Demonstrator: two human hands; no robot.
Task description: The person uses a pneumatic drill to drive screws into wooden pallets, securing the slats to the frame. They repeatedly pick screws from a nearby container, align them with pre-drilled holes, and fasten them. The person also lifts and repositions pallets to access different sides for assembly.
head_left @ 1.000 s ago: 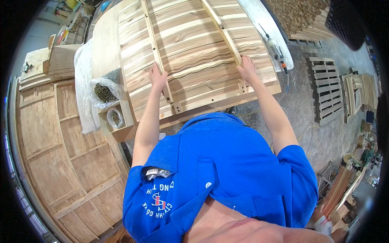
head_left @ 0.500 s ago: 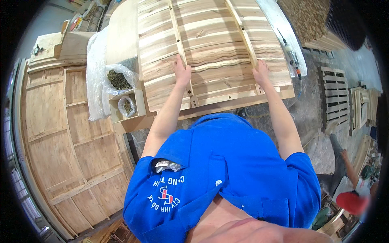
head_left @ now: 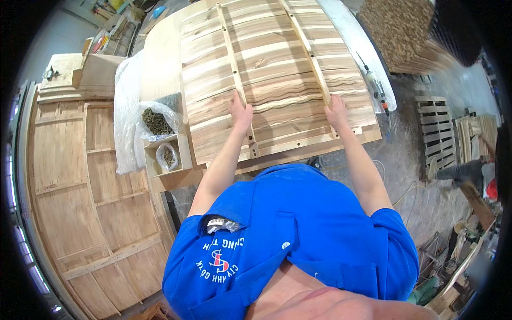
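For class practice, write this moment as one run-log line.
left hand: on long pale wooden strip; right hand: on parallel pale wooden strip; beneath: striped wooden panel

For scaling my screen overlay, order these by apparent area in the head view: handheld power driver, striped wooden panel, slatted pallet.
1. Striped wooden panel, by far the largest
2. Slatted pallet, on the floor
3. Handheld power driver, long but slim

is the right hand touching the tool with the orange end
Apart: the head view shows the right hand at the right wooden strip, with bare wood panel plainly visible between it and the tool.
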